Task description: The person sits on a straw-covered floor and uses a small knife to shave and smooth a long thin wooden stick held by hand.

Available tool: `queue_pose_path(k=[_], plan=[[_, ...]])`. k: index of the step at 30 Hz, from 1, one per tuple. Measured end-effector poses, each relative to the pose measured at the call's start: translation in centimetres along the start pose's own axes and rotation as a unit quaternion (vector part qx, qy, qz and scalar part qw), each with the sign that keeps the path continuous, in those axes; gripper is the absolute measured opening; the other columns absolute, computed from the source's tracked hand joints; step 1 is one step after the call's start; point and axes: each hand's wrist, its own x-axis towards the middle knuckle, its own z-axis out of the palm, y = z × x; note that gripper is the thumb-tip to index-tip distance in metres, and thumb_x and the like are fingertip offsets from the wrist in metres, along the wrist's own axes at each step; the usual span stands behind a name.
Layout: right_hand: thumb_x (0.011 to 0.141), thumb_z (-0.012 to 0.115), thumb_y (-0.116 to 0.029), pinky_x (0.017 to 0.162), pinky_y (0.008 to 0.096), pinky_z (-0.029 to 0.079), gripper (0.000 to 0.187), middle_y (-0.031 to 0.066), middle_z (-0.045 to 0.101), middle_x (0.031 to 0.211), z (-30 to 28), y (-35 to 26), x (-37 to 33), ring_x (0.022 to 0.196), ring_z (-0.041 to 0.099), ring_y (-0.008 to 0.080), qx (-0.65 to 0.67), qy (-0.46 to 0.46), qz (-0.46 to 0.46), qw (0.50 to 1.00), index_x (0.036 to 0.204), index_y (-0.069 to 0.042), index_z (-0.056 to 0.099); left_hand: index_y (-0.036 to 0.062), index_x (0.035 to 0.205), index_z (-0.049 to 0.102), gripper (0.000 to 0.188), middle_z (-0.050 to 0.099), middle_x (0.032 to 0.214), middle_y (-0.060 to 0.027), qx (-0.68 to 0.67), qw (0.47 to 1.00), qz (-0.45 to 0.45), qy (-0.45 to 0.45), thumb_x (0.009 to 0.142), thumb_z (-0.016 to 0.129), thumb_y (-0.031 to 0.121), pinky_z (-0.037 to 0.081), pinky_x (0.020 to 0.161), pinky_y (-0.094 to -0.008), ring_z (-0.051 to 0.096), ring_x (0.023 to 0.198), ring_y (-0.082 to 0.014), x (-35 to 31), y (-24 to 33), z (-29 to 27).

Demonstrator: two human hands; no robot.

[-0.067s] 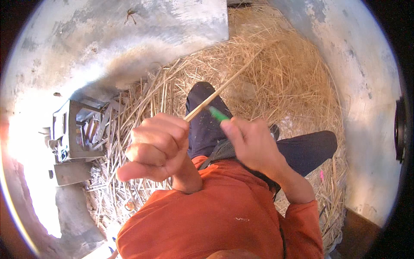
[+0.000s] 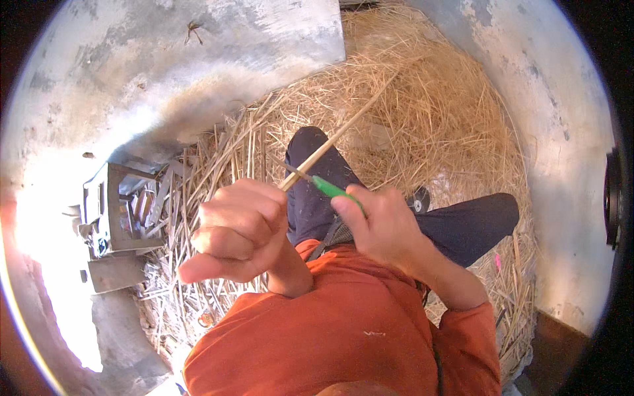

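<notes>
My left hand is closed in a fist around the near end of a long, thin, pale stick, which slants up and away to the right over my leg. In my right hand is a knife with a green handle. Its narrow dark blade lies across the stick just beyond my left fist, pointing left. Whether the edge bites into the stick I cannot tell. The stick's far end blends into the straw behind it.
Straw and shavings cover the floor around my bent legs. Several pale strips lie left of my knee. A wooden frame box with odds and ends stands at the left, by a bright opening. Worn plastered walls enclose the spot.
The knife has moved down and left toward my left fist, and its blade now crosses the stick. My left hand keeps its grip in nearly the same place.
</notes>
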Motion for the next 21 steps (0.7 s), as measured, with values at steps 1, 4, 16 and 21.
queue_pose_path(k=[1, 4, 16, 21], plan=[[0.092, 0.044, -0.035, 0.047, 0.0450, 0.040, 0.040, 0.0228, 0.051, 0.055, 0.2, 0.7, 0.4, 0.053, 0.054, 0.0412, -0.028, 0.007, 0.024, 0.999, 0.078, -0.001, 0.059, 0.0109, 0.052, 0.026, 0.059, 0.021, 0.039, 0.0047, 0.000, 1.000, 0.002, 0.007, 0.093, 0.022, 0.052, 0.011, 0.028, -0.0218, 0.013, 0.030, -0.0050, -0.1, 0.0, -0.1], [0.091, 0.044, -0.038, 0.048, 0.0468, 0.041, 0.042, 0.0238, 0.051, 0.054, 1.9, 6.4, 1.8, 0.055, 0.054, 0.0430, -0.085, 0.072, 0.094, 0.989, 0.085, -0.001, 0.062, 0.0114, 0.051, 0.026, 0.059, 0.020, 0.038, 0.0043, 0.008, 0.999, 0.016, 0.030, 0.094, 0.021, 0.053, 0.011, 0.029, -0.0220, 0.013, 0.030, -0.0050, 0.2, 0.1, -0.5], [0.091, 0.042, -0.037, 0.052, 0.0448, 0.041, 0.043, 0.0236, 0.053, 0.061, 1.3, 6.8, 2.5, 0.061, 0.054, 0.0429, -0.022, 0.088, 0.111, 0.990, 0.075, 0.001, 0.056, 0.0130, 0.051, 0.026, 0.057, 0.022, 0.037, 0.0041, 0.008, 0.998, 0.006, 0.058, 0.095, 0.021, 0.049, 0.010, 0.029, -0.0218, 0.012, 0.029, -0.0054, 0.5, -0.2, 0.2], [0.091, 0.045, -0.033, 0.050, 0.0445, 0.041, 0.040, 0.0224, 0.053, 0.059, 1.2, 1.3, 1.6, 0.060, 0.056, 0.0397, 0.038, 0.084, -0.011, 0.996, 0.074, 0.000, 0.058, 0.0132, 0.051, 0.025, 0.057, 0.021, 0.037, 0.0041, 0.009, 0.999, -0.009, 0.045, 0.096, 0.021, 0.047, 0.011, 0.029, -0.0213, 0.012, 0.029, -0.0054, 1.0, -0.5, 0.8]])
